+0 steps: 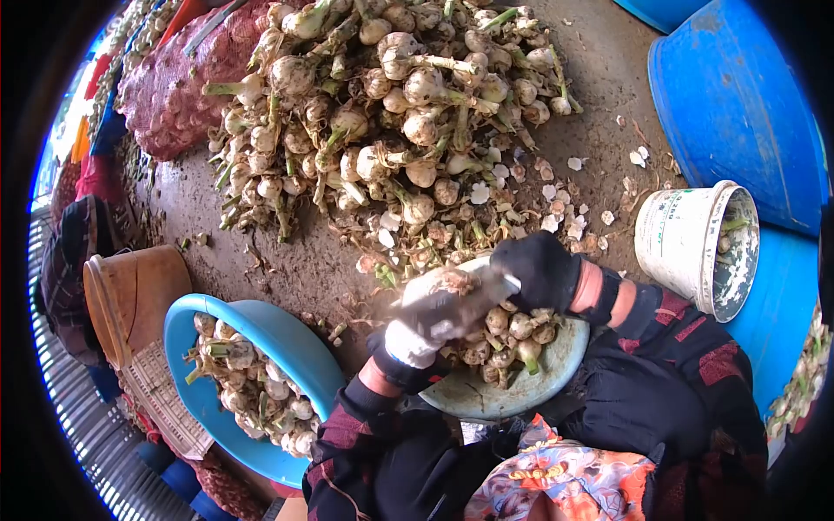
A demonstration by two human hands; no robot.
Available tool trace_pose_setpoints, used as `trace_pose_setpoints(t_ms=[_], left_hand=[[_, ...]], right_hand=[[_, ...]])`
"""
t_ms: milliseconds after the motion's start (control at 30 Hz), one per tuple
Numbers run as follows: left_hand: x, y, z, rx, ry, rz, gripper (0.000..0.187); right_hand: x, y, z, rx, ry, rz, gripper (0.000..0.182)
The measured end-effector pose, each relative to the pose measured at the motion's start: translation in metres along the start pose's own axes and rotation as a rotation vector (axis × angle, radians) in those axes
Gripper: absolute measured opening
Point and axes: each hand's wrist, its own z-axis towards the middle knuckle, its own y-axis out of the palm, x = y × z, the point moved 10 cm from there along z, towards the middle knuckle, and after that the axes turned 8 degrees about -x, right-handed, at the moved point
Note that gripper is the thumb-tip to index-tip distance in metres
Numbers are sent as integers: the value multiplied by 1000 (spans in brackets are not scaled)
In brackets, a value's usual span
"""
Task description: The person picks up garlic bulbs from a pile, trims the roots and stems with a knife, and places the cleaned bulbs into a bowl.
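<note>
Two round buckets, one white plastic bucket (676, 236) and one orange-brown plastic bucket (148, 291), flank one large heap of pale, stalked bulbs (391, 104). Nearer the wearer: one light-blue round basin (291, 337), one pale round basin (491, 402).

This looks like a farm or produce work area, with a big heap of garlic bulbs (408, 113) lying straight on a dirty, bare floor (599, 78). A packed pink mesh sack (165, 108), plastic tubs (730, 104) and a stained white bucket (673, 234) stand around it, and loose scraps (556, 208) litter the ground
</note>
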Motion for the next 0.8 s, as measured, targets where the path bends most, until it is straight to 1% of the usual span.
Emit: trace_pose_setpoints(t_ms=[33,67,100,133,167,200,233,267,333,367,433,467,533,567,600,667,700,733,800], left_hand=[[19,28,1,-44,16,253,54],[28,47,3,-88,31,507,54],[27,46,-2,-97,196,422,50],[42,47,4,-85,211,424,50],[80,69,7,-96,412,897,39],[95,98,1,-111,603,1365,29],[88,79,8,31,358,1416,27],[101,100,-1,0,635,1616,28],[111,87,-3,84,645,1329,27],[107,84,0,82,650,1332,27],[93,33,9,321,406,724,27],[84,39,12,173,345,288,35],[94,56,13,91,655,16,36],[77,56,18,137,471,-154,38],[77,57,19,135,473,-153,38],[75,53,18,156,497,-244,38],[77,47,16,188,471,-208,38],[76,46,13,188,470,-208,38],[74,45,3,175,527,-319,34]], right_hand=[[18,1,-2,7,66,35,21],[49,10,-9,-151,246,-81,19],[66,8,-24,-108,319,-68,17],[81,5,-28,-65,377,-61,15],[83,-6,-29,29,441,37,17],[80,-18,-35,124,516,138,20],[81,-20,-35,140,578,294,20],[74,-25,-32,193,504,313,16],[46,-30,-22,174,372,390,15],[39,-24,-18,140,351,493,16],[22,-8,-13,93,286,713,22],[21,5,-19,84,412,883,25],[12,27,-21,-81,466,944,29],[7,29,-19,1,420,1046,30],[8,29,-19,2,419,1044,30],[22,42,-28,26,609,1296,25],[31,32,-33,-10,611,1137,20],[28,12,-28,69,487,1241,16],[49,12,-36,202,550,1385,14]])
